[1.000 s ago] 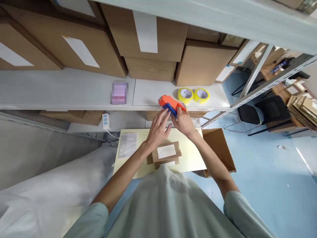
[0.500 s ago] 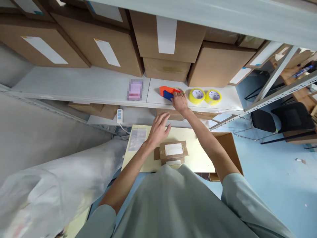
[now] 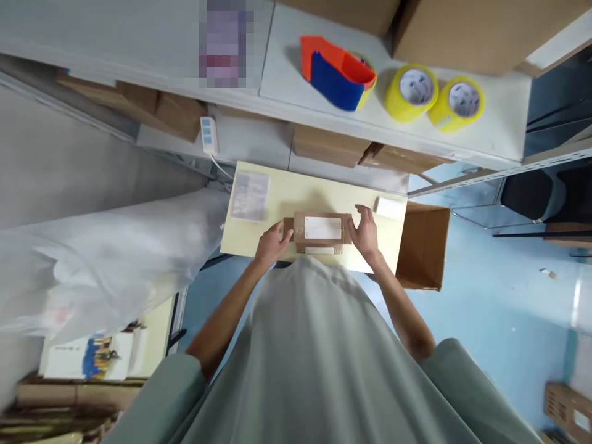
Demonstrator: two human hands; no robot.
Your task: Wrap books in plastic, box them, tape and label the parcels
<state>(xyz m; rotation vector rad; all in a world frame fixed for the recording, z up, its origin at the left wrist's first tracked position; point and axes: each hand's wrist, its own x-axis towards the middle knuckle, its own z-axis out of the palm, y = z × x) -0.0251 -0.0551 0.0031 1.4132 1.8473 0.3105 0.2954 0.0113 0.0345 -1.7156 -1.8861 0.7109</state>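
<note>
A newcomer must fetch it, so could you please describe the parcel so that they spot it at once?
Below the grey shelf stands a pale yellow table; the parcel lies at its near edge, between the left hand and right hand. There it alone is brown cardboard with a white label on top, unlike the clear sleeve and white slip beside it.

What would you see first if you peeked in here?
The bright orange-and-blue plastic tape dispenser pops out on the white shelf at the top, beside two yellow tape rolls. Below, on the pale yellow table, the left hand and right hand touch the ends of a small brown cardboard parcel with a white label.
</note>
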